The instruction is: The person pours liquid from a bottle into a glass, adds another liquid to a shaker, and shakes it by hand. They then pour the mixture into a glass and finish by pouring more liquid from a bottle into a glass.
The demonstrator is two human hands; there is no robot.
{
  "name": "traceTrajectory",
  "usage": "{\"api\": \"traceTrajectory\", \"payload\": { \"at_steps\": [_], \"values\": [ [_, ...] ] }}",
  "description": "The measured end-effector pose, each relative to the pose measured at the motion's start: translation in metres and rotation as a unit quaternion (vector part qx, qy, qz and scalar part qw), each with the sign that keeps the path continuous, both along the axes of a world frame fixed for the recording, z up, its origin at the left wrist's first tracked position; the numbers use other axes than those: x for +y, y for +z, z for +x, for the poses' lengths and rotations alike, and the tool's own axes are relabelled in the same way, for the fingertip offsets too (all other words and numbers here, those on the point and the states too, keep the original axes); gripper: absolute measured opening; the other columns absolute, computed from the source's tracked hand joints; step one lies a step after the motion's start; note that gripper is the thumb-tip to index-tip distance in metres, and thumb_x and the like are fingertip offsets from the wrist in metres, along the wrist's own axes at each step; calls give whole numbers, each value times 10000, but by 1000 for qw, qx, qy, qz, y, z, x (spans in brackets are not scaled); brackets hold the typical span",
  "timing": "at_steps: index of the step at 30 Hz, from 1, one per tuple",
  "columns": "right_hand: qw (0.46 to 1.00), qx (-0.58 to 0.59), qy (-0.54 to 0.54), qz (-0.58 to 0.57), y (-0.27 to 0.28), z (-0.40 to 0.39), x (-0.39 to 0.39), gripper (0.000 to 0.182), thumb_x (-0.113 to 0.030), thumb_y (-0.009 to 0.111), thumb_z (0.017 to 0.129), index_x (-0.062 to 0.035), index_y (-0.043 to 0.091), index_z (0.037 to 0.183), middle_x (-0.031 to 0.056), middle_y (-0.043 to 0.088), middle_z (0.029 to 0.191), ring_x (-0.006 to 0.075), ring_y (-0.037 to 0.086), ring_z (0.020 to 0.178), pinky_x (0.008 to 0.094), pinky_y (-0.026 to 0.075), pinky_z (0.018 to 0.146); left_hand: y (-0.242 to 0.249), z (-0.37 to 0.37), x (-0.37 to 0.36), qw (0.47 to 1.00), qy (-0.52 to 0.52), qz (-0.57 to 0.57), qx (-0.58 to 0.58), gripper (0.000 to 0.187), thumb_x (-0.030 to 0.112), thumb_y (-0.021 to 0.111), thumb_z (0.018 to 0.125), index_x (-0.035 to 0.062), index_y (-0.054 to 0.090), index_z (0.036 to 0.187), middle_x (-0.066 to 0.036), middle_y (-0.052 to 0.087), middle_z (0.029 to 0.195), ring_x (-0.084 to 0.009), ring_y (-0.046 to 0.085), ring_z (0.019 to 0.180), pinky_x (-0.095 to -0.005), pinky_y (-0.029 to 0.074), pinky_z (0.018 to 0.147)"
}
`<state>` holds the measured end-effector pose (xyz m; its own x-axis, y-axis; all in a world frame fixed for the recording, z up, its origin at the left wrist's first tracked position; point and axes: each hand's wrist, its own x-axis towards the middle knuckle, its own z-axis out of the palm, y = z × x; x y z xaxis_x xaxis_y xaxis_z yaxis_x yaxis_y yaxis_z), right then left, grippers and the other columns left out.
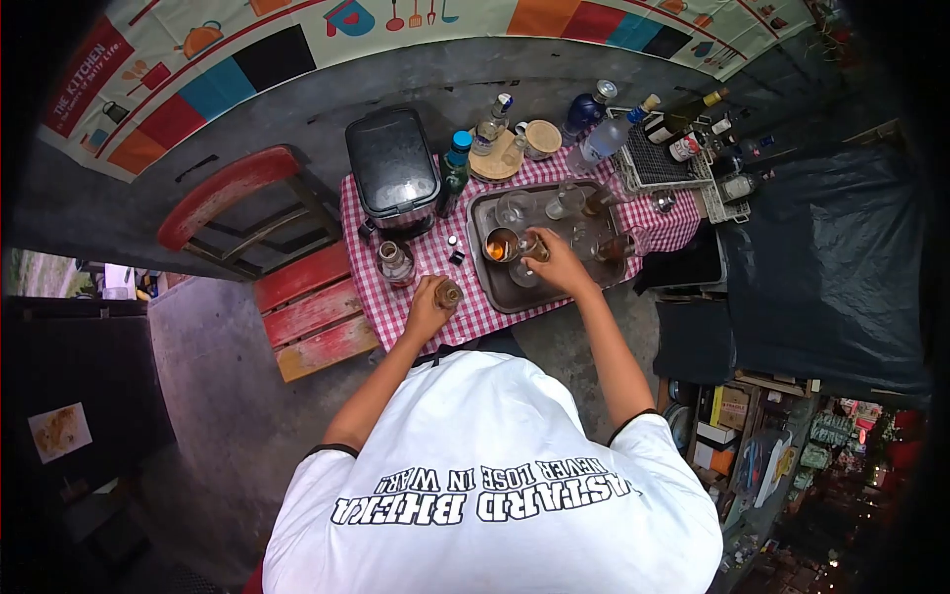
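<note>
My left hand [427, 311] is closed around a small glass bottle [449, 294] near the front edge of the checked tablecloth. Over the brown tray [482, 279], the fingers of my right hand [560, 267] grip a small glass bottle [534, 244], its neck partly hidden by them. Right beside that bottle is a round cup [501, 246] with something orange in it. Several clear glasses stand on the tray, among them an upright glass [513, 206] at its back left. A glass jug [396, 262] stands left of my hands, with small black caps [456, 257] nearby.
A black-lidded bin [393, 163] and a dark green bottle [454, 170] stand at the back left. Behind the tray are a round wooden board [495, 163], a mug [540, 140] and several bottles. A wire rack [668, 163] holds more bottles at right. A red wooden chair [307, 297] adjoins the table.
</note>
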<state>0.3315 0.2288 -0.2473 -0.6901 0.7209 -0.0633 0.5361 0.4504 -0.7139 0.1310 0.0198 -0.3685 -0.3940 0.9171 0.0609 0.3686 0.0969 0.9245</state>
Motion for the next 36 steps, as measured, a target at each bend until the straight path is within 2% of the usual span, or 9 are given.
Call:
{"api": "traceTrajectory", "payload": {
  "at_steps": [4, 6, 8, 11, 14, 23, 27, 33, 36],
  "values": [
    [998, -49, 32, 3, 11, -5, 10, 558, -133, 773, 780, -20, 559, 1283, 165, 611, 1216, 315, 601, 1130, 371, 471, 975, -13, -2, 1, 999, 23, -21, -8, 574, 15, 785, 678, -7, 580, 1214, -144, 583, 1156, -315, 619, 1079, -361, 503, 944],
    [996, -73, 38, -13, 18, -10, 12, 563, -144, 771, 784, -20, 558, 1290, 172, 607, 1229, 323, 596, 1144, 375, 471, 980, -17, -5, 0, 1000, 22, -14, -1, 564, 66, 799, 697, 16, 585, 1217, -134, 600, 1139, -304, 613, 1077, -361, 488, 942],
    [992, -98, 67, 31, 17, -11, 17, 587, -176, 767, 789, -22, 551, 1313, 188, 596, 1257, 340, 584, 1173, 395, 465, 999, -17, -7, -1, 1000, 16, -12, -1, 567, 71, 799, 699, 17, 585, 1222, -134, 604, 1152, -303, 612, 1083, -363, 486, 947],
    [988, -131, 85, 13, 30, -18, 21, 613, -197, 765, 790, -25, 542, 1335, 199, 587, 1278, 355, 568, 1196, 416, 456, 1016, -14, -9, -3, 1000, 5, -17, 3, 591, 51, 796, 689, 6, 579, 1236, -142, 602, 1181, -306, 616, 1096, -364, 493, 950],
    [982, -141, 117, 56, 26, -19, 27, 629, -183, 765, 784, -10, 525, 1339, 206, 580, 1272, 379, 580, 1159, 429, 464, 995, -16, -9, -2, 1000, -1, -22, 10, 618, 29, 792, 680, -2, 570, 1256, -148, 595, 1199, -309, 621, 1103, -360, 500, 948],
    [952, -258, 158, 46, 55, -44, 30, 666, -197, 766, 794, -38, 499, 1382, 207, 568, 1303, 386, 562, 1193, 442, 470, 997, -18, -11, -2, 999, -13, -35, 2, 622, 48, 787, 700, 10, 563, 1279, -143, 589, 1217, -309, 617, 1115, -359, 498, 952],
    [948, -249, 186, 68, 38, -45, 39, 677, -198, 764, 799, -43, 485, 1396, 198, 556, 1320, 383, 567, 1188, 446, 479, 983, -20, -10, -2, 999, -8, -30, 17, 620, 44, 785, 702, 12, 564, 1280, -142, 590, 1215, -305, 616, 1119, -354, 500, 951],
    [948, -253, 189, 41, 32, -47, 43, 645, -178, 776, 788, -34, 507, 1356, 189, 549, 1331, 374, 569, 1185, 442, 479, 980, -16, -8, -2, 999, 1, -42, 6, 609, 33, 781, 703, 15, 569, 1274, -145, 595, 1224, -301, 615, 1129, -356, 500, 961],
    [958, -220, 180, 33, 25, -43, 45, 625, -177, 781, 781, -27, 525, 1331, 198, 564, 1307, 386, 576, 1163, 439, 479, 979, -19, -7, -2, 999, 10, -47, 12, 623, 35, 784, 705, 29, 561, 1287, -139, 597, 1232, -298, 616, 1134, -361, 501, 965]
  ]
}}
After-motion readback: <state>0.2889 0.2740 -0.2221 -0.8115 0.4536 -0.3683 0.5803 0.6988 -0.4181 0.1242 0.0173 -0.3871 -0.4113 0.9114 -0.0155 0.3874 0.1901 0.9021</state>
